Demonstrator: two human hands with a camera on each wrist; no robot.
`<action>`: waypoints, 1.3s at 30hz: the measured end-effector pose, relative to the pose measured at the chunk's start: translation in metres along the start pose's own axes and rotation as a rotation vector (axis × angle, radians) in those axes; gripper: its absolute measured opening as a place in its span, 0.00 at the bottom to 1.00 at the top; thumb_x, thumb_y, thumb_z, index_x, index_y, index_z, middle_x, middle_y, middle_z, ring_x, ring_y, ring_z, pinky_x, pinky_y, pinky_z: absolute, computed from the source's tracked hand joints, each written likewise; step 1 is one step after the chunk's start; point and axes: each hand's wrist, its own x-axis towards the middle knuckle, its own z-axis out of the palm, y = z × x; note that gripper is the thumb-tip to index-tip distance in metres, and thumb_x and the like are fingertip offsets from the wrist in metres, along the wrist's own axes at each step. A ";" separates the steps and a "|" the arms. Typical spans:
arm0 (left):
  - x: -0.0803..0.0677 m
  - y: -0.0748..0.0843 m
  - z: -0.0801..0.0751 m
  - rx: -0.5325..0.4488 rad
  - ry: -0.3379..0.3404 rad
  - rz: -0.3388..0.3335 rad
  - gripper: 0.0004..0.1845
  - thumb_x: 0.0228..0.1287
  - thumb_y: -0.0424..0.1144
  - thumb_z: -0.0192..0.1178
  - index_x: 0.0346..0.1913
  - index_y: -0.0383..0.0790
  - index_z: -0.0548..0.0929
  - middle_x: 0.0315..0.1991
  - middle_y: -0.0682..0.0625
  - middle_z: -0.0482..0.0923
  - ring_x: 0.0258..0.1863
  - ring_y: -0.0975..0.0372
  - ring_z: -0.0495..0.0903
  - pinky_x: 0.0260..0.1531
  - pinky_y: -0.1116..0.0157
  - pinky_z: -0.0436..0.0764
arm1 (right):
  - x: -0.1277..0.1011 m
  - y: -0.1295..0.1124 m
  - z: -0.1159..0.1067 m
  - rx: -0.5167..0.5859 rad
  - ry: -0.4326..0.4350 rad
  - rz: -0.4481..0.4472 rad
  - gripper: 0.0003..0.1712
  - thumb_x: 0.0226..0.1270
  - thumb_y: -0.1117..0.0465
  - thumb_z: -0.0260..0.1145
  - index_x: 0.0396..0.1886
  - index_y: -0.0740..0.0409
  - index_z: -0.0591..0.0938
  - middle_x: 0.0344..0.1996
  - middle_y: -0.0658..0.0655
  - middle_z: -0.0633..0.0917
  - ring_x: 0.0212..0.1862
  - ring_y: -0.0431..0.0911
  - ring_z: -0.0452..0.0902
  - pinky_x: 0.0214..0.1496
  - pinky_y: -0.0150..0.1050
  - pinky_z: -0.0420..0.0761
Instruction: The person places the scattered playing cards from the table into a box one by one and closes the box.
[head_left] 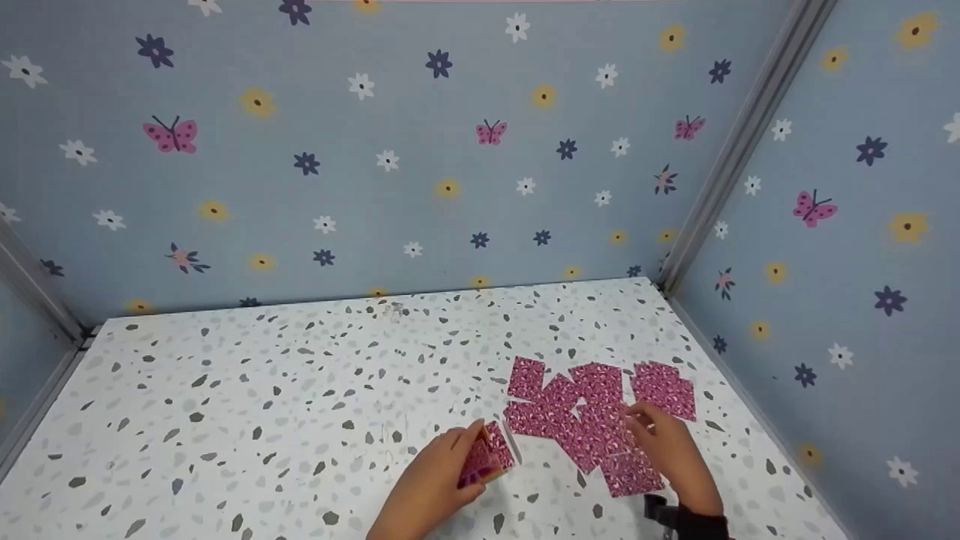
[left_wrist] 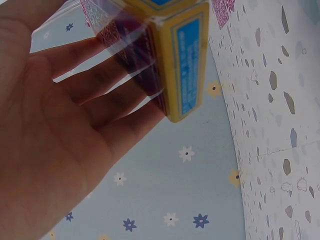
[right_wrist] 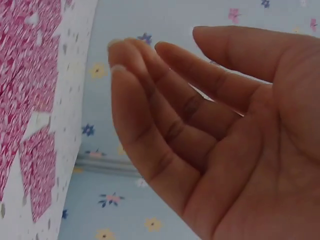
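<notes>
Left hand [head_left: 427, 487] grips card box [left_wrist: 182, 60], label unreadable; right hand [head_left: 671, 450] relaxed over cards [head_left: 592, 416].

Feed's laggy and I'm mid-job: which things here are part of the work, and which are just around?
In the work:
- card box, held in the left hand
- pink cards spread on the table, right hand over them, fingers relaxed

Just around:
- speckled table
- flowered walls

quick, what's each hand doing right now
Left hand: holding a card box.
Right hand: open, holding nothing, over the pink cards.
</notes>
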 end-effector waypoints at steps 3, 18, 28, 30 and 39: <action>0.000 0.000 0.000 -0.009 -0.004 -0.011 0.41 0.50 0.44 0.68 0.67 0.37 0.64 0.54 0.45 0.76 0.52 0.53 0.76 0.56 0.54 0.75 | 0.004 0.021 -0.006 -0.038 -0.015 0.049 0.15 0.66 0.66 0.57 0.51 0.68 0.76 0.40 0.63 0.83 0.40 0.52 0.80 0.40 0.46 0.80; 0.002 -0.003 0.000 -0.004 -0.016 -0.025 0.41 0.49 0.45 0.68 0.67 0.37 0.65 0.53 0.45 0.77 0.50 0.53 0.78 0.54 0.54 0.76 | 0.007 0.047 0.007 -0.066 -0.271 -0.016 0.20 0.43 0.77 0.60 0.40 0.65 0.77 0.41 0.60 0.78 0.44 0.52 0.71 0.42 0.45 0.74; 0.001 -0.002 -0.001 0.005 -0.010 -0.029 0.41 0.50 0.45 0.68 0.67 0.37 0.65 0.52 0.46 0.77 0.49 0.54 0.78 0.54 0.55 0.77 | 0.009 0.040 0.025 -0.219 -0.290 0.005 0.25 0.34 0.75 0.70 0.37 0.55 0.77 0.36 0.52 0.75 0.41 0.48 0.66 0.43 0.45 0.71; 0.000 -0.003 -0.001 0.012 -0.005 -0.020 0.41 0.50 0.46 0.68 0.66 0.37 0.65 0.52 0.46 0.77 0.49 0.55 0.78 0.53 0.55 0.77 | 0.010 0.040 0.028 -0.252 -0.286 0.003 0.25 0.33 0.74 0.72 0.36 0.55 0.76 0.35 0.52 0.75 0.41 0.49 0.66 0.45 0.46 0.71; 0.000 -0.003 -0.002 0.005 -0.014 -0.037 0.41 0.50 0.46 0.67 0.67 0.38 0.64 0.53 0.46 0.76 0.49 0.54 0.77 0.54 0.54 0.76 | 0.013 0.035 0.034 -0.364 -0.293 0.033 0.22 0.35 0.72 0.73 0.33 0.57 0.74 0.31 0.53 0.73 0.36 0.49 0.65 0.42 0.47 0.69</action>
